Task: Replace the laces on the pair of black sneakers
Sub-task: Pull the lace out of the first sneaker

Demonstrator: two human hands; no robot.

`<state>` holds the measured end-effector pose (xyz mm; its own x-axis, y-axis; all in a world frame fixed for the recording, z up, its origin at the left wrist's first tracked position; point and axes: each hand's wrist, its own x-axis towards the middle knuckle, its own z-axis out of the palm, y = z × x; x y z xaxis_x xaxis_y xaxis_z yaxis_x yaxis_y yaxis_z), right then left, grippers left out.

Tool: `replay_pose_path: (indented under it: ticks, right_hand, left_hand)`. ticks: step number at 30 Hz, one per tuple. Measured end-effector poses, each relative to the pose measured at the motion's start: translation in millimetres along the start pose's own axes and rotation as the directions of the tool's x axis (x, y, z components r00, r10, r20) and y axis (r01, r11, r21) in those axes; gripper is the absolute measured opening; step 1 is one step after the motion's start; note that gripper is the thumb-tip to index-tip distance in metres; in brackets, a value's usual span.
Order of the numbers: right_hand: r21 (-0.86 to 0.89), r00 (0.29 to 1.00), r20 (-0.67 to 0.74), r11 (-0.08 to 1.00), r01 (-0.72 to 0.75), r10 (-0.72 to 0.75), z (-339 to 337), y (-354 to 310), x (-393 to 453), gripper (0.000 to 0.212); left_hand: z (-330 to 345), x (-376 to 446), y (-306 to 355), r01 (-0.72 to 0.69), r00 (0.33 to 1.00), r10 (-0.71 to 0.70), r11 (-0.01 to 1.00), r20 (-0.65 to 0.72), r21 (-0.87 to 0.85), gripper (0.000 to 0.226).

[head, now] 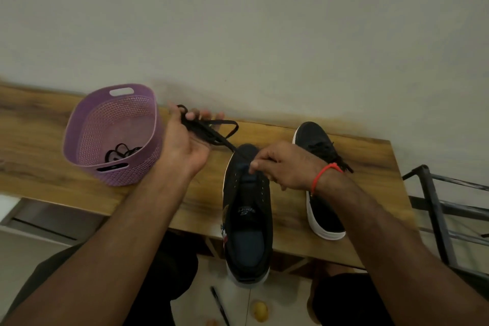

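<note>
**Lace bunched, ready for threading**

Wooden table (53,140) against pale wall. Near shoe (247,219) lying toe at 12 o'clock, heel at 6, lace holes bare. Right hand (285,167) nearer, pinching at front holes. Left hand (185,140) at 10 o'clock from toe, fingers curled around bunched black lace (211,128). Second shoe (321,180) at 3 o'clock, laced. Purple basket (87,119) at 9 o'clock, holding more laces.

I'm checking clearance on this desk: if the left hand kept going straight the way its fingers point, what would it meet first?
The left hand, gripping a black lace, points away toward the wall. Probably bare tabletop, then the wall. The purple basket sits off to its side, though depth is unclear.
</note>
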<state>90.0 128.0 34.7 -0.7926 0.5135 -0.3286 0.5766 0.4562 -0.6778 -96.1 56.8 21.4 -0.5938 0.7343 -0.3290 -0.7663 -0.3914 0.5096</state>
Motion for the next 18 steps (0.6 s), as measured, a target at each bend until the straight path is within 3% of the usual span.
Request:
replay_pose_path:
  ticks: [2,5,8,10,13,15,18]
  right_hand:
    - [-0.068,0.999,-0.004,0.997,0.04,-0.04,2,-4,-1,0.024]
    - [-0.111,0.997,-0.043,0.992,0.062,-0.067,3,-7,0,0.025]
    - [-0.003,0.948,-0.312,0.998,0.067,-0.065,3,-6,3,0.027]
    - [0.18,0.895,-0.445,0.975,0.131,-0.038,4,-5,5,0.033]
    - [0.413,0.947,-0.319,0.893,0.178,-0.041,8,-6,9,0.051]
    - [0.415,0.97,-0.227,0.892,0.178,-0.088,20,-7,11,0.045]
    - [0.336,0.977,-0.202,0.933,0.128,-0.061,32,-8,13,0.034]
  left_hand:
    - [-2,3,5,0.004,0.999,-0.004,1.0,-0.036,-0.002,0.04]
    - [-3,4,0,-0.032,0.999,0.026,0.975,0.029,0.22,0.036]
    - [4,-5,-11,0.013,0.987,-0.061,0.95,0.146,0.313,0.036]
    - [8,-12,-19,0.073,0.971,-0.141,0.944,0.195,0.322,0.038]
    - [10,-21,-33,0.112,0.957,-0.183,0.95,0.227,0.292,0.042]
    - [11,-27,-39,0.136,0.96,-0.181,0.968,0.215,0.209,0.045]
    - [12,-31,-42,0.077,0.983,-0.1,0.986,0.155,0.149,0.042]
